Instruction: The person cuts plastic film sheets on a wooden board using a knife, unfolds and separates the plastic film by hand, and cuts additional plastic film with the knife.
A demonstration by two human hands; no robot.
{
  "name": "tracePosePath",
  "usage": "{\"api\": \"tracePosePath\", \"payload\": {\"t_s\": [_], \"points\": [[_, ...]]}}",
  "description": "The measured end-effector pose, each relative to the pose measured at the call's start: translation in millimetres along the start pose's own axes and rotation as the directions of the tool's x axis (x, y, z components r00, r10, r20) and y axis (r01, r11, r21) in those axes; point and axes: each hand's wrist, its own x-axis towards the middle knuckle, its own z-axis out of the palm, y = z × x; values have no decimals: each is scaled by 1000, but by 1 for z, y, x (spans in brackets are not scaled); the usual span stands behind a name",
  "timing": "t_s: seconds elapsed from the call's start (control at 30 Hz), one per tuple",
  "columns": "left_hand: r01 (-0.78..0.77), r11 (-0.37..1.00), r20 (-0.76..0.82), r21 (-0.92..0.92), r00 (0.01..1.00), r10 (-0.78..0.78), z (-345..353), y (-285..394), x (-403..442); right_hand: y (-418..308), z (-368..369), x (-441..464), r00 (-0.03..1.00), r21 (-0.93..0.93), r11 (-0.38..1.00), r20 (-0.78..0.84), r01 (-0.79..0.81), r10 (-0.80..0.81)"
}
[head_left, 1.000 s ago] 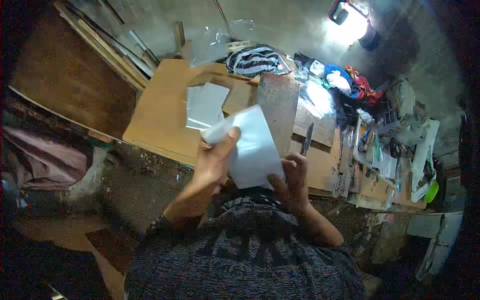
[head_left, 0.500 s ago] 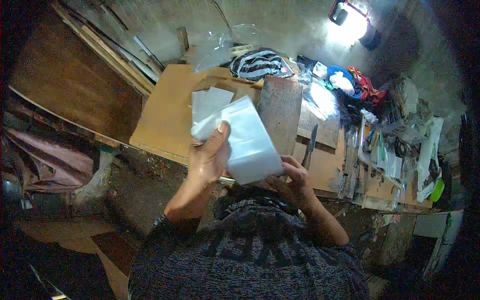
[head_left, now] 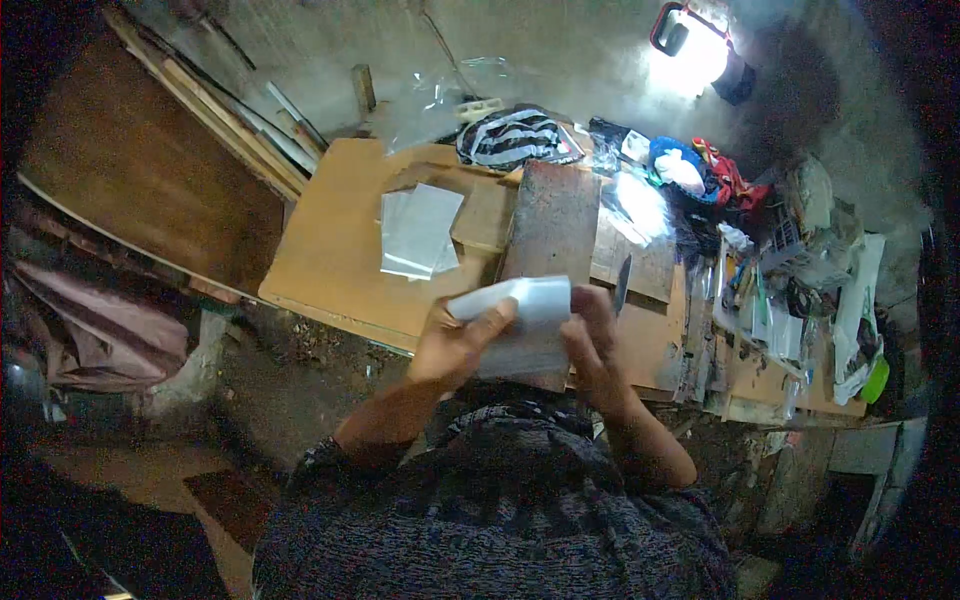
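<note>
A stack of clear plastic bags [head_left: 535,325] is held in front of my chest, its upper part bent over and shining. My left hand [head_left: 455,340] grips its left side, thumb on top. At the right edge is my right hand [head_left: 592,345], slightly blurred, its thumb in front and its fingers partly behind the stack. Past my hands, more flat plastic bags [head_left: 415,230] lie overlapping on the tan board [head_left: 330,240]. A dark wooden plank [head_left: 555,215] lies beyond the stack, and a knife [head_left: 623,285] rests just past my right hand.
A bright lamp [head_left: 690,55] shines at the back wall. A striped black-and-white bundle [head_left: 515,137] and a blue basket [head_left: 685,165] sit along the table's back. Assorted plastic and tools crowd the right side, near a green ring [head_left: 875,380]. Long boards [head_left: 225,125] lean at left.
The held stack has come down and toward me, and its upper part is now folded over. My left hand has lowered and moved right; my right hand has risen along the stack's edge.
</note>
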Motion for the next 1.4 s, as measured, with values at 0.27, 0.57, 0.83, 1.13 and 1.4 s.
{"api": "tracePosePath", "payload": {"t_s": [0.27, 0.57, 0.83, 1.13, 1.4], "points": [[113, 985, 157, 129, 979, -132, -7, -33, 17, 16, 23, 0, 974, 95, 973, -72, -209, 216], [-76, 970, 319, 229, 948, -1, -9, -68, 33, 53, -1, -5, 838, 227, 812, 32, -537, 545], [348, 922, 433, 168, 814, -387, -20, -121, 74, 88, -12, -6, 707, 303, 669, 25, -679, 706], [352, 871, 334, 342, 821, -463, -12, -158, 144, 147, -32, 32, 630, 161, 630, -56, -760, 774], [-77, 879, -15, 471, 995, 95, 4, -186, 144, 235, -42, 56, 689, -27, 703, -229, -711, 688]]}}
